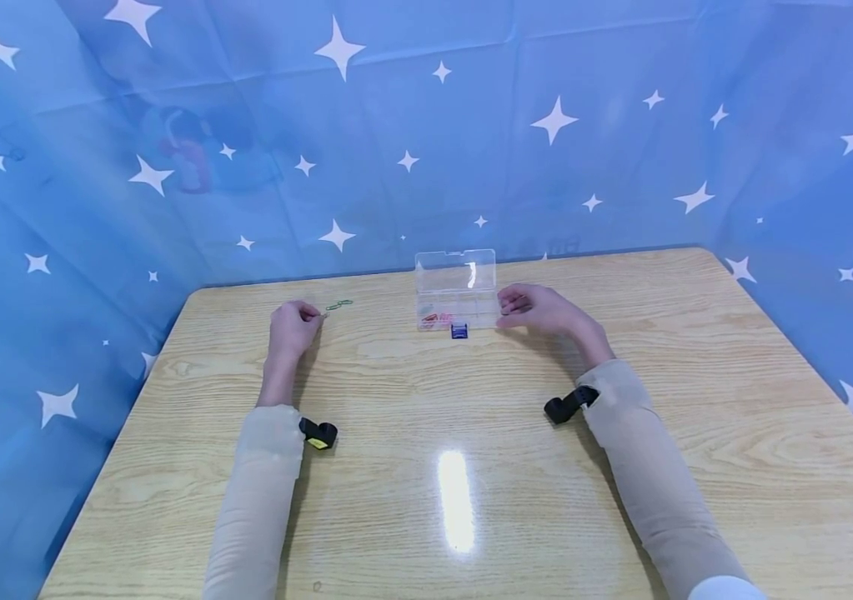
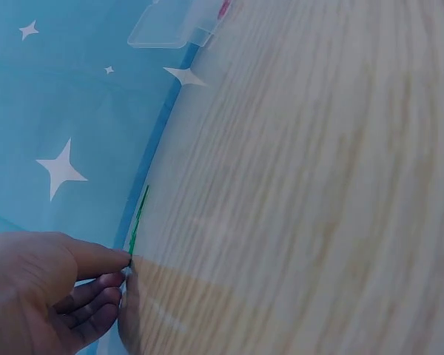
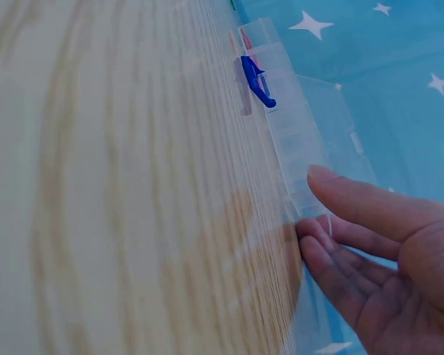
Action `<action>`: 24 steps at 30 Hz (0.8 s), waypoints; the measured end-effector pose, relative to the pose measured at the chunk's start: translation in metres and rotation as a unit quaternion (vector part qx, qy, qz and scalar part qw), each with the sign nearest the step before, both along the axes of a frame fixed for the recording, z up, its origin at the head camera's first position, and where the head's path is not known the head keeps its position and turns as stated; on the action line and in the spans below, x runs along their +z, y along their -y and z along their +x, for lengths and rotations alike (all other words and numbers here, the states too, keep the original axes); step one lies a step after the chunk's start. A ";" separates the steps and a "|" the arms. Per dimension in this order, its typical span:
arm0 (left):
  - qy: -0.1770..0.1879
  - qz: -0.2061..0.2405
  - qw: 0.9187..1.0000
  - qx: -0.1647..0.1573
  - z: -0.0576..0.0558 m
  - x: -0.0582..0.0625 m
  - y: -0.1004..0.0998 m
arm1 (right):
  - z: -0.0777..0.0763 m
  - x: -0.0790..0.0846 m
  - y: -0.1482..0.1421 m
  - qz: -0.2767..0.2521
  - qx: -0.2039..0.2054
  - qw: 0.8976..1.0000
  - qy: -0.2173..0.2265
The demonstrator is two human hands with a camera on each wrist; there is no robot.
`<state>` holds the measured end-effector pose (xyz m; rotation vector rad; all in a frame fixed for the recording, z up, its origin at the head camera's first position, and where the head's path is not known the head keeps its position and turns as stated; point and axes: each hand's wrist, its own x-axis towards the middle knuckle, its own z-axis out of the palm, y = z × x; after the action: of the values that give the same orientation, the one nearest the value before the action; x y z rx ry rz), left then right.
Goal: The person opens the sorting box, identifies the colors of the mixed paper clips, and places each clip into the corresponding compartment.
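At the left of the table, my left hand [image 1: 294,330] pinches the near end of a green paper clip [image 1: 333,307]. A second green clip seems linked to it. In the left wrist view the green clip [image 2: 138,222] extends from the fingertips along the tabletop. A clear plastic box [image 1: 480,310] stands with its lid raised at the back. Small red and pink pieces [image 1: 437,317] lie in its left part. On its front wall sits a dark blue clasp-like piece [image 1: 459,331]. At the box's right end rests my right hand [image 3: 392,251], thumb and fingers apart and loosely bent.
The wooden table [image 1: 411,400] ends at the back against a blue cloth with white stars [image 1: 396,108]. Each wrist wears a black camera, such as the left one [image 1: 318,433]. A bright reflection lies on the table's middle.
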<state>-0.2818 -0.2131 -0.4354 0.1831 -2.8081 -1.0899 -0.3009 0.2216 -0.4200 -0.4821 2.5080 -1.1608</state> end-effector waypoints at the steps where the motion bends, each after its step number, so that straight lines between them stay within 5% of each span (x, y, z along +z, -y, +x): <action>1: 0.003 -0.001 1.000 -0.002 0.000 0.001 0.000 | 0.000 0.000 0.000 0.000 0.000 1.000 0.001; 11: 0.024 0.001 1.000 -0.012 0.004 0.003 0.003 | 0.001 0.001 0.000 -0.003 0.001 1.000 0.004; 24: 0.002 -0.008 0.999 -0.049 0.008 0.008 -0.008 | 0.000 0.000 0.000 -0.001 0.004 1.000 -0.001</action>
<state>-0.2739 -0.2053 -0.4272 0.0470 -2.8563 -1.0883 -0.3004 0.2218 -0.4203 -0.4916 2.5046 -1.1596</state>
